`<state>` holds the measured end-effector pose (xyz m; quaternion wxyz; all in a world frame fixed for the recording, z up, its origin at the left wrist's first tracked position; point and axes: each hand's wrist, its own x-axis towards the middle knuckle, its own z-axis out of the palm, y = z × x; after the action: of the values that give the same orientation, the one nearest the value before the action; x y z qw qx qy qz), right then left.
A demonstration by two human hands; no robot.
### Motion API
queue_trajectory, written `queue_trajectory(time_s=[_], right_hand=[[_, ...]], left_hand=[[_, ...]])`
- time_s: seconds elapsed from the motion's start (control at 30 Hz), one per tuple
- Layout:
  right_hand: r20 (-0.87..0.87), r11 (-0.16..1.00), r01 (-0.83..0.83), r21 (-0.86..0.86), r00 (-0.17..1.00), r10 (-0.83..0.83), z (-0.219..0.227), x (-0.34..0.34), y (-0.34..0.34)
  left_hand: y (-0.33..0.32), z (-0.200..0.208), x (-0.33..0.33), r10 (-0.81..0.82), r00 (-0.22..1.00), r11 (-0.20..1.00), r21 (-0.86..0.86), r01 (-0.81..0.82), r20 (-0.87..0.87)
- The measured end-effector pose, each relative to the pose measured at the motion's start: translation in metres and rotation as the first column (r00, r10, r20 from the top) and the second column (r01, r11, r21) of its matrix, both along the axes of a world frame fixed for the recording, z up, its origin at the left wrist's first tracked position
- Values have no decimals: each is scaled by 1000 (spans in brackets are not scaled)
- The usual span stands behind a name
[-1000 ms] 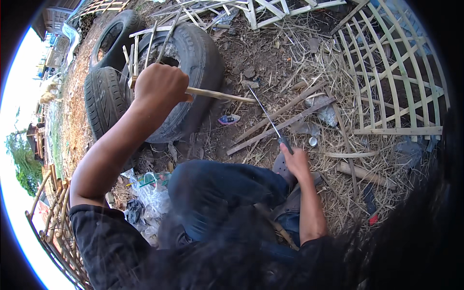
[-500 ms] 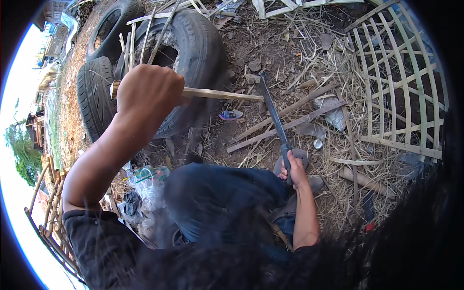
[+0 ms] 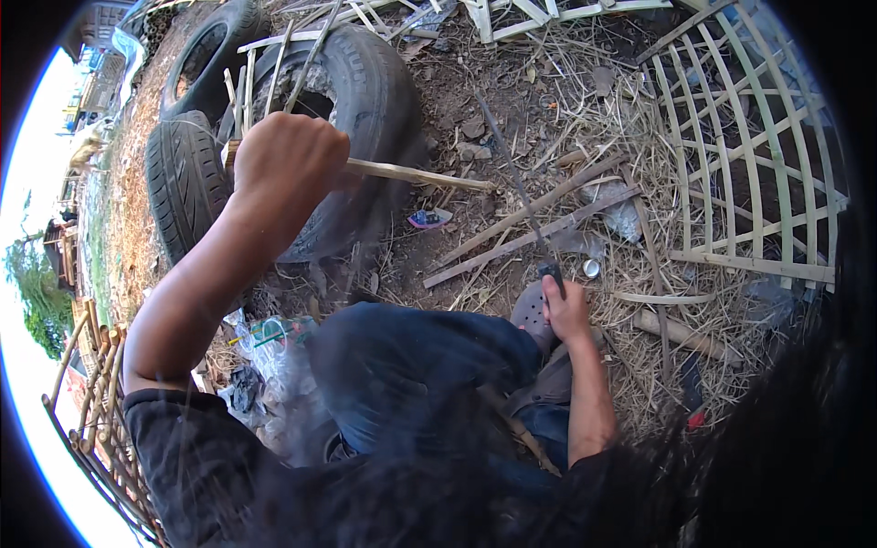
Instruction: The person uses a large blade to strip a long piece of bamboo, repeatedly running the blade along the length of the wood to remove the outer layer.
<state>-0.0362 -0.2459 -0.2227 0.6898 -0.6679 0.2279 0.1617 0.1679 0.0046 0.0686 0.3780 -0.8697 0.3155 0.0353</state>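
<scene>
From where I stand, this looks like the trimming step: a pale stick (image 3: 420, 175) is held out across the middle of the frame, with a long knife (image 3: 516, 184) poised near its far end. The left hand (image 3: 290, 164), in the upper left of the frame, is clenched around the stick, a stub of it poking out on the fist's left side and the longer length running right. The right hand (image 3: 566, 310), right of centre and lower down, is wrapped around the knife's dark handle, the blade slanting up and to the left. Blade and stick tip look just apart, though from this angle I can't be sure. To my eye, another stroke would call for a firm left fist, a steady stick and the edge laid on at a shallow slant, well clear of the knuckles. The stick itself is slim and straw-coloured, slightly uneven along its edges, narrowing toward the tip over bare ground (image 3: 448, 100), with a worn tyre (image 3: 384, 110) beyond it
</scene>
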Motion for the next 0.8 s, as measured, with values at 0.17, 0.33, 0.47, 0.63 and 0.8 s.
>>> queue_trajectory(time_s=[0.17, 0.33, 0.47, 0.63, 0.8], right_hand=[[-234, 916, -224, -332, 961, 149, -34, -6, 5], [-153, 939, -152, -310, 982, 108, -15, -14, 13], [-230, 999, -16, -42, 973, 6, -11, -35, 9], [-337, 942, 143, 304, 941, -34, -25, -39, 7], [-192, 377, 183, 908, 981, -15, -20, -33, 17]], left_hand=[[6, -1, 11, 32, 999, 999, -17, -31, 26], [13, -6, 10, 81, 996, 997, 23, -80, -29], [17, -22, 7, 52, 997, 998, 25, -51, -58], [4, -17, 5, 200, 975, 974, 122, -188, -96], [-5, -13, 5, 130, 991, 990, 59, -127, -45]])
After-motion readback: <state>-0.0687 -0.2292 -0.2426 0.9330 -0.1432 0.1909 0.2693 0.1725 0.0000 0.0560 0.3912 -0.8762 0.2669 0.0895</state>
